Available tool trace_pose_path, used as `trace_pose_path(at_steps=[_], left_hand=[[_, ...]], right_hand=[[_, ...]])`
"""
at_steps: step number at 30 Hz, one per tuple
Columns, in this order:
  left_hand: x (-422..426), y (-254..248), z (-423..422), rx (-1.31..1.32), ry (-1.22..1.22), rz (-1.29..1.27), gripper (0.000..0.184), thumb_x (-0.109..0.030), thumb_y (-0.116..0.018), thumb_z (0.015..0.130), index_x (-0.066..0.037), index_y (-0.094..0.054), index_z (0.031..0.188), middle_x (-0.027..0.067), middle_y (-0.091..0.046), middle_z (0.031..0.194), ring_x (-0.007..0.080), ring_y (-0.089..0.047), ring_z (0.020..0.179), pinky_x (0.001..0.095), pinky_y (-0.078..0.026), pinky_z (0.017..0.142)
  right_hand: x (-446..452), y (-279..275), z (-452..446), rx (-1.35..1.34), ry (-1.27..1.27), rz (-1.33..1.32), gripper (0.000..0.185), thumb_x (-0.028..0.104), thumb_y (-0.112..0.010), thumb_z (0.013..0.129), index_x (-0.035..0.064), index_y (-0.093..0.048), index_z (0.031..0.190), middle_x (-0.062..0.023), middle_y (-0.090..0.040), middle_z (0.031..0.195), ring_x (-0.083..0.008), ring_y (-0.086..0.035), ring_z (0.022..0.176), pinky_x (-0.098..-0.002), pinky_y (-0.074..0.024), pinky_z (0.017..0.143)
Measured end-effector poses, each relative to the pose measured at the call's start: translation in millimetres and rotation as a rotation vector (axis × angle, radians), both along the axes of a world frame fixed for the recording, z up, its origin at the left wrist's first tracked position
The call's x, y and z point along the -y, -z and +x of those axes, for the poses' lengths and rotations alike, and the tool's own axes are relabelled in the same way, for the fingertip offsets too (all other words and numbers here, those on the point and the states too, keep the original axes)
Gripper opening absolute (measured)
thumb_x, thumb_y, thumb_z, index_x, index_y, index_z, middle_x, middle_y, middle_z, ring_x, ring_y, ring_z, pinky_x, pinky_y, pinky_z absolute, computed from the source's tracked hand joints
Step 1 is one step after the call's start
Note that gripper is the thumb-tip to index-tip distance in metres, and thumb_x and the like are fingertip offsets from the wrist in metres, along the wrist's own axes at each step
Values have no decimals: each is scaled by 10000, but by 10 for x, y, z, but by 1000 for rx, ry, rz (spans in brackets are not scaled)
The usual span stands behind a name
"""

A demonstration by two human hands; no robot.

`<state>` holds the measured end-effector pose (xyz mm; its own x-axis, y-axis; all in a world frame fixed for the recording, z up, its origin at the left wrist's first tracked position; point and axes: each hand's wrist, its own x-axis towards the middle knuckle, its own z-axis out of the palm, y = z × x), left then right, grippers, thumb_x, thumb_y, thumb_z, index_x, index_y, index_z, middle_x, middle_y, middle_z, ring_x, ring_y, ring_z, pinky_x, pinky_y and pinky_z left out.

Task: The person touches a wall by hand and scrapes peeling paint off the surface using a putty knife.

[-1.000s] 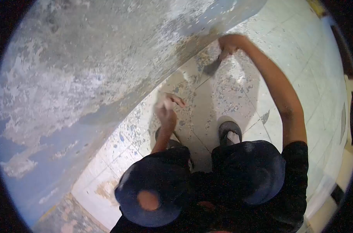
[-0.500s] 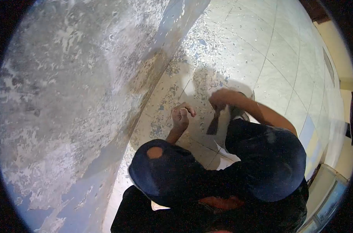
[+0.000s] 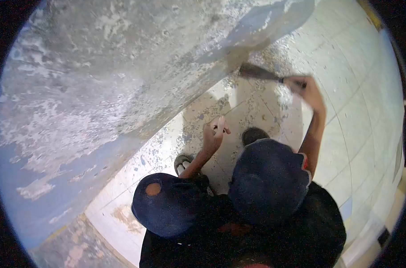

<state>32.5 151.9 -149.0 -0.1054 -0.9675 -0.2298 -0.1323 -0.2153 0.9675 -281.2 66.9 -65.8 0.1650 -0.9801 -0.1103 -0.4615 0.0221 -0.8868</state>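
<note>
My right hand (image 3: 304, 85) is closed round the handle of a paint scraper (image 3: 260, 72), blurred by motion. Its dark, widening blade points left, with the tip by the foot of the peeling wall (image 3: 109, 85); whether it touches the wall I cannot tell. Over the floor tiles, in front of my knees, my left hand (image 3: 214, 134) is loosely curled, and nothing shows in its fingers. Paint flakes (image 3: 267, 100) lie scattered on the tiled floor (image 3: 341, 116) around both hands.
The wall runs diagonally along the left, its blue and white paint patchy over grey. My bent knees (image 3: 270, 178) fill the lower middle. One shoe (image 3: 255, 134) shows beyond the right knee, and the other foot (image 3: 183, 163) is near the wall.
My right hand has swung forward with the scraper, whose blade turned from pointing toward me to pointing at the wall base. My left hand stays curled. The view has shifted.
</note>
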Motion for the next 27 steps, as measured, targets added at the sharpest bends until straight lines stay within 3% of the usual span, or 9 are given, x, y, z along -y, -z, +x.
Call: trace_pose_path(at_steps=[5, 8, 11, 17, 19, 21, 23, 25, 27], left_hand=[[352, -859, 261, 192, 252, -146, 291, -207, -430, 916, 17, -573, 797, 97, -589, 720, 183, -562, 675, 297, -431, 642], [561, -1038, 241, 166, 297, -202, 316, -268, -361, 951, -2, -523, 901, 98, -581, 866, 162, -552, 784, 289, -444, 700], [743, -1191, 170, 127, 397, -163, 327, -295, -349, 959, -10, -509, 971, 99, -572, 910, 171, -559, 824, 303, -444, 739], [782, -1265, -371, -100, 598, -221, 283, -262, -381, 953, -25, -460, 1088, 97, -567, 939, 175, -568, 872, 302, -449, 749], [812, -1263, -504, -354, 488, -151, 330, -253, -415, 944, -34, -380, 1188, 104, -546, 1010, 189, -562, 901, 310, -458, 756], [1003, -1183, -599, -331, 539, -228, 404, -310, -396, 946, -38, -330, 1238, 120, -529, 1058, 208, -558, 926, 318, -467, 763], [1189, -1078, -742, -367, 580, -298, 478, -366, -378, 949, -42, -280, 1287, 136, -513, 1107, 226, -554, 950, 327, -475, 770], [1247, -929, -866, -651, 451, -212, 615, -511, -284, 930, -38, -253, 1322, 163, -491, 1154, 252, -542, 997, 352, -489, 785], [1235, -931, -829, -598, 436, -215, 734, -615, -207, 890, -34, -257, 1336, 167, -473, 1211, 266, -516, 1058, 396, -483, 817]], right_hand=[[-93, 233, 694, 705, -4, 145, 405, 307, -573, 876, -6, -566, 1132, -90, -615, 1033, -136, -544, 884, -279, -446, 779], [143, 419, 891, 442, -96, 162, 428, 340, -552, 885, 4, -551, 1150, -111, -603, 1060, -153, -540, 958, -302, -443, 824], [476, -143, 748, 207, -118, 36, 425, 352, -579, 865, 20, -570, 1129, -123, -601, 1066, -176, -544, 1011, -312, -434, 865], [486, -1051, -140, -230, 96, -542, 364, 342, -645, 820, 44, -605, 1026, -36, -587, 837, -115, -544, 752, -242, -458, 711], [405, -1634, -88, -352, 81, -158, 398, 240, -625, 851, 44, -512, 1178, -6, -564, 876, -51, -466, 663, -189, -403, 582], [309, -1747, 242, -356, 106, -255, 444, 357, -596, 857, 60, -510, 1176, 11, -551, 859, -42, -416, 594, -179, -354, 513], [268, -1833, 433, -475, 223, 107, 538, 496, -555, 839, 61, -521, 1154, 17, -542, 852, -35, -400, 562, -183, -339, 466], [311, -1540, 519, -287, 259, 129, 466, 513, -577, 817, 53, -597, 889, 17, -458, 640, -46, -418, 505, -202, -346, 436], [344, -1193, 830, -71, 402, 55, 521, 599, -539, 798, 80, -549, 765, 63, -335, 497, -42, -330, 409, -209, -273, 380]])
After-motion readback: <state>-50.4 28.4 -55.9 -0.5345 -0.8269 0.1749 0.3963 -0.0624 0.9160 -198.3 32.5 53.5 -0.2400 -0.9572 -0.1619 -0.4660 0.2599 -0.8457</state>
